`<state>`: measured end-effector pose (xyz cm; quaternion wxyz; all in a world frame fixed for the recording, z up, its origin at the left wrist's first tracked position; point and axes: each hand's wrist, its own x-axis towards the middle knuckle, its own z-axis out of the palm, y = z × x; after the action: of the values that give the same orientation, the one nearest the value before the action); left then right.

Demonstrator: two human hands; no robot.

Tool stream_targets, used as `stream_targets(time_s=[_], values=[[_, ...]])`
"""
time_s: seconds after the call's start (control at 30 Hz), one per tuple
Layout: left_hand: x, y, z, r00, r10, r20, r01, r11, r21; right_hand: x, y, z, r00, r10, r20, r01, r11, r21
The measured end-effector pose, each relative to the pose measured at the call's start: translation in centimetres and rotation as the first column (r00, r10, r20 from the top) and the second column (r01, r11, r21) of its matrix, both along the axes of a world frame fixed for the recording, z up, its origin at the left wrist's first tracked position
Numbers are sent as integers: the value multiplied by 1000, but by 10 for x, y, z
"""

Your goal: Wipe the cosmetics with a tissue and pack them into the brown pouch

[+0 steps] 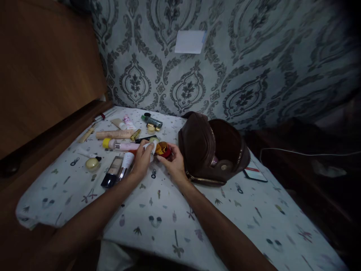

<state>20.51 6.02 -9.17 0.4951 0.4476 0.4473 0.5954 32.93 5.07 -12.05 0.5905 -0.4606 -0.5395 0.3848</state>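
While your right hand (176, 162) is closing around the red jar (165, 151) in the head view, your left hand (141, 162) is pinching a white tissue (153, 146) beside its gold lid (161, 147); whether tissue and lid are touching, you cannot tell. You are probably working best by steadying the jar with the right fingers and moving the left lightly. The jar is lying at your right fingertips, well back from the table's (160, 199) front edge, left of the brown bag (196, 146).
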Motion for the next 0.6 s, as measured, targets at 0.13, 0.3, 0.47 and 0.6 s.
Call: stream_targets(time_s=[0.13, 0.3, 0.47, 0.6], values=[[0, -5, -4, 963, 3, -268, 52, 979, 197, 2, -4, -4, 992, -3, 123, 1, 1000, 16], [0, -4, -4, 893, -64, -446, 202, 941, 271, 3, -5, -9, 991, -16, 132, 6, 997, 75], [-1, -1, -6, 855, -52, -516, 221, 937, 272, 6, -9, -7, 956, -54, 289, 28, 995, 91], [-2, -1, -6, 848, -44, -529, 210, 943, 257, 6, -15, 0, 909, -70, 412, 22, 993, 120]])
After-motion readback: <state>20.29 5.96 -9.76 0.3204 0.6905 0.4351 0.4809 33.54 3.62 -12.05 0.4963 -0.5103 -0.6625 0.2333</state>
